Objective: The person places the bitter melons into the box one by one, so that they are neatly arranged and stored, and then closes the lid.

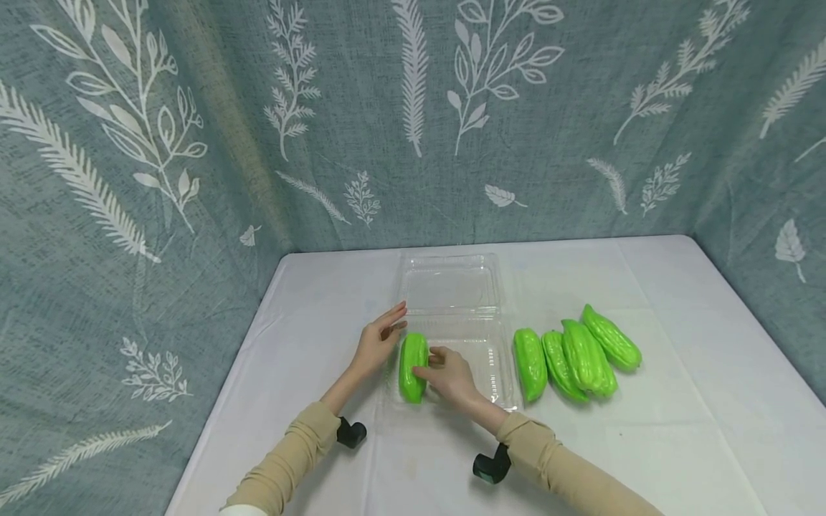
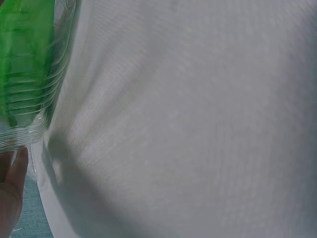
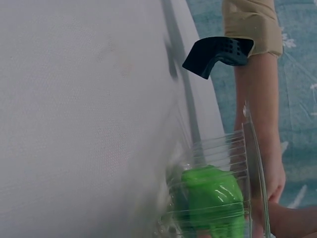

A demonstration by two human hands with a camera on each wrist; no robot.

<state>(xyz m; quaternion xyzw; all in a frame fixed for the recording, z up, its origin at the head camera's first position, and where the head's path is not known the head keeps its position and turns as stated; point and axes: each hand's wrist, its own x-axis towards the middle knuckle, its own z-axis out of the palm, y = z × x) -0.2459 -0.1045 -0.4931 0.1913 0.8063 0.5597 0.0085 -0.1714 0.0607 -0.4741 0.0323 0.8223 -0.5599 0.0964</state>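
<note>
A bright green, ridged bitter melon (image 1: 413,365) lies lengthwise along the left side of a clear plastic clamshell box (image 1: 474,369), whose lid stands open toward the back. My right hand (image 1: 452,374) reaches over the box and holds this melon, thumb on top and fingers curled at its right side. The melon shows through the box wall (image 3: 218,198) in the right wrist view. At the box's left edge, near the hinge, is my left hand (image 1: 377,347) with fingers extended. In the left wrist view its fingertips (image 2: 19,166) are at the box's rim.
Right of the box lie several more bitter melons: one (image 1: 530,364) close beside it, the others (image 1: 587,358) grouped farther right. A white cloth (image 1: 697,430) covers the table. Patterned blue-green curtains (image 1: 361,129) hang behind and at both sides.
</note>
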